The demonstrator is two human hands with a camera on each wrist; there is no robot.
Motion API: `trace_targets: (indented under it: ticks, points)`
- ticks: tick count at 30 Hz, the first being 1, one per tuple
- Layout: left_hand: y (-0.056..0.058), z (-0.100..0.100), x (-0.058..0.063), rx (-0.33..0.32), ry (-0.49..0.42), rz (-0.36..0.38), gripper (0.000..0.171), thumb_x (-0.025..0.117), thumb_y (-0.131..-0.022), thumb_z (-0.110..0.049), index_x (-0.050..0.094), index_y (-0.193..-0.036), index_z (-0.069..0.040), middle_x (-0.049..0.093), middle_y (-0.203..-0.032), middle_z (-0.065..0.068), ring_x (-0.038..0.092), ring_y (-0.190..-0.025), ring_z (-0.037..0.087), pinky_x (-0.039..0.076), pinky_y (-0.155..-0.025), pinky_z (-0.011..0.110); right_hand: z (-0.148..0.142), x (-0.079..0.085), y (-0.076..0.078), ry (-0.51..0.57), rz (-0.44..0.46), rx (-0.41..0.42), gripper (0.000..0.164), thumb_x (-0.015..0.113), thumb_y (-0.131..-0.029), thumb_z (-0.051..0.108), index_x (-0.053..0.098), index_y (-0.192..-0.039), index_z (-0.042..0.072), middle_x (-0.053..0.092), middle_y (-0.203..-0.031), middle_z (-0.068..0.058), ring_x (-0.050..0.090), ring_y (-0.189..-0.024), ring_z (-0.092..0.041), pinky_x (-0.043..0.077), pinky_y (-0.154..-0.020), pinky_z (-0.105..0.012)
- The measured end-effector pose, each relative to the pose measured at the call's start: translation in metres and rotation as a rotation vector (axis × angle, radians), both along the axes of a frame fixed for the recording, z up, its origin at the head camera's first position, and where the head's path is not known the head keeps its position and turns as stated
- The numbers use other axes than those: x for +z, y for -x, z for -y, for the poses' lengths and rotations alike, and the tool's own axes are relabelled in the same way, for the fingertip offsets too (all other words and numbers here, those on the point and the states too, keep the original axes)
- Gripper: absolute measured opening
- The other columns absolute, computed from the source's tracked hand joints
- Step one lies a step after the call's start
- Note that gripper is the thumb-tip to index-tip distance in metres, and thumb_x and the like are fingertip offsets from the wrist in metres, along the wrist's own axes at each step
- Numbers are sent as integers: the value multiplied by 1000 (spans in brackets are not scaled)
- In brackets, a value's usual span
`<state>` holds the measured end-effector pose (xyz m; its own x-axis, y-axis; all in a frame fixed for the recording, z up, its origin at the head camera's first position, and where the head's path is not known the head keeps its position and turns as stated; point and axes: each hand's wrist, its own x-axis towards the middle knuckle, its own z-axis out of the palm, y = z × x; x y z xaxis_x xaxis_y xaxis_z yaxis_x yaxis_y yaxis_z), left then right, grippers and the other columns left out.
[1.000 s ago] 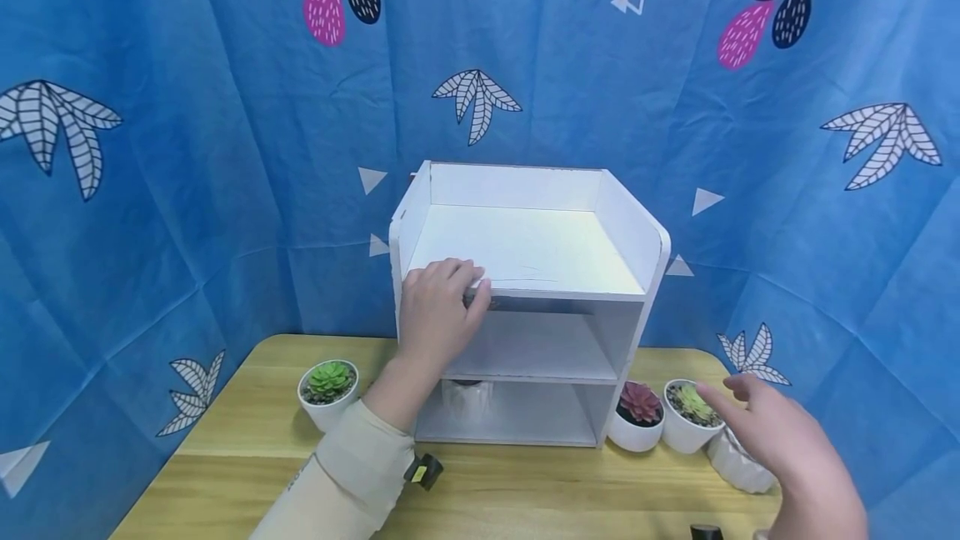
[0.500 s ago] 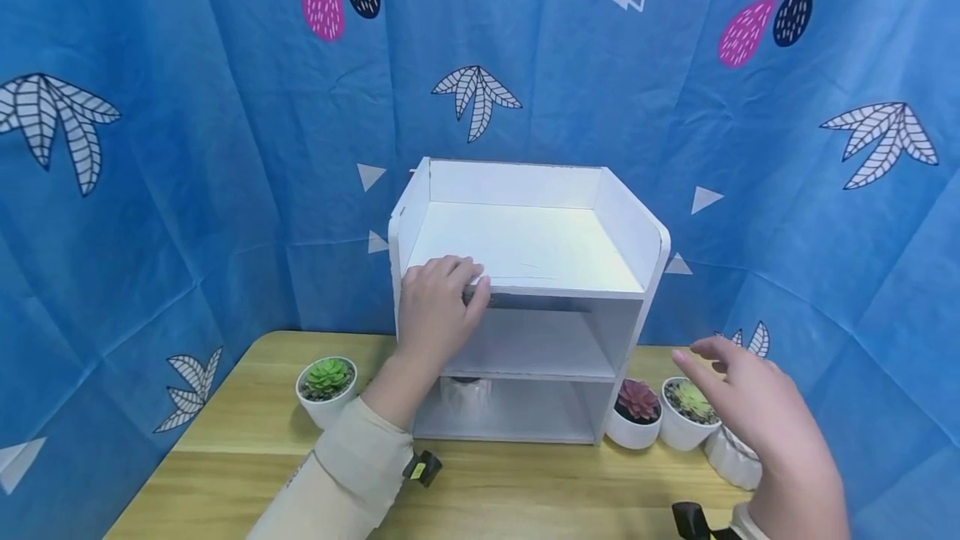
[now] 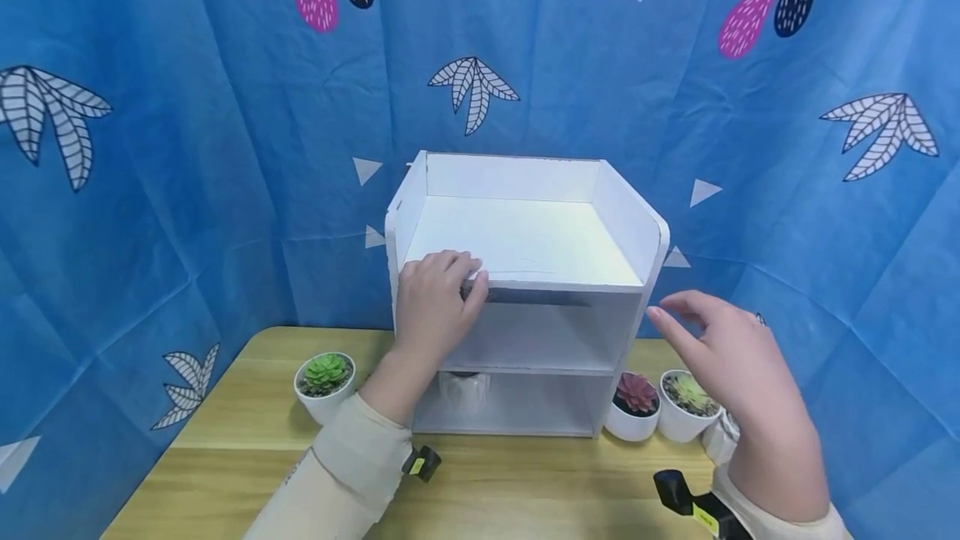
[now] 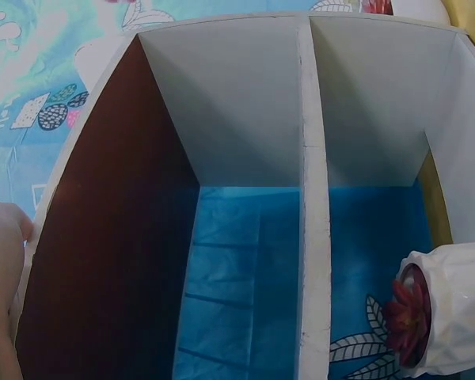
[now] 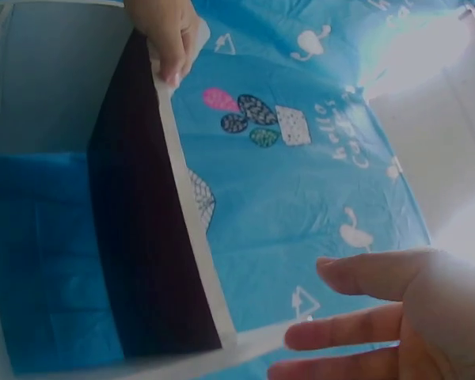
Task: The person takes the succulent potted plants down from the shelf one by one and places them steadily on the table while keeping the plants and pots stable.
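Observation:
A small white shelf unit stands upright on the wooden table. My left hand grips the front edge of its top board near the left end, fingers over the board. In the right wrist view that same left hand pinches the edge of the dark-bottomed board. My right hand hovers in the air just off the shelf's right side panel, holding nothing. Its thumb and fingers are extended in the right wrist view. Inside the bottom compartment, at the left, sits a white pot with a red succulent.
A potted green succulent stands left of the shelf on the wooden table. To the right are a red succulent pot and a yellow-green one. Another white pot is partly hidden by my right wrist. Blue patterned cloth hangs behind.
My right hand has risen and moved left toward the shelf's right side. My left hand keeps its hold on the top board, and the shelf stays in place.

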<state>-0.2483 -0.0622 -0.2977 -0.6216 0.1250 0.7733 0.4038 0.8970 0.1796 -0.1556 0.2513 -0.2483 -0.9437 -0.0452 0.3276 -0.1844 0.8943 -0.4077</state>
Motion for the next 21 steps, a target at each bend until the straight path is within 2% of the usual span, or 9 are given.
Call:
trace_targets:
  ticks: [3, 9, 14, 21]
  points:
    - [0, 0, 0, -2, -2, -4, 35, 51, -100, -39, 75, -111, -17, 73, -110, 2, 65, -106, 22, 48, -88, 44, 7, 6, 0, 22, -59, 25, 58, 50, -99, 57, 63, -130, 9, 66, -125, -18, 58, -115, -43, 47, -88, -66]
    - [1, 0, 0, -2, 0, -1, 35, 51, -100, -39, 75, -112, -17, 73, -110, 2, 65, -107, 22, 48, -89, 44, 21, 17, 4, 39, -117, 60, 53, 54, -99, 52, 66, -128, 9, 68, -121, -16, 60, -114, -41, 48, -89, -66]
    - [1, 1, -1, 3, 1, 3, 35, 52, -99, -39, 75, -114, -17, 73, -112, 2, 65, -108, 22, 48, -90, 44, 34, 22, 10, 26, -165, 93, 46, 56, -100, 48, 68, -123, 10, 70, -115, -13, 61, -107, -37, 51, -85, -60]
    - [1, 1, -1, 2, 4, -6, 35, 52, -99, -39, 75, -114, -17, 73, -111, 2, 65, -107, 23, 48, -89, 44, 51, 22, 22, 29, -169, 145, 46, 54, -101, 47, 69, -122, 9, 70, -118, -12, 63, -108, -36, 52, -88, -59]
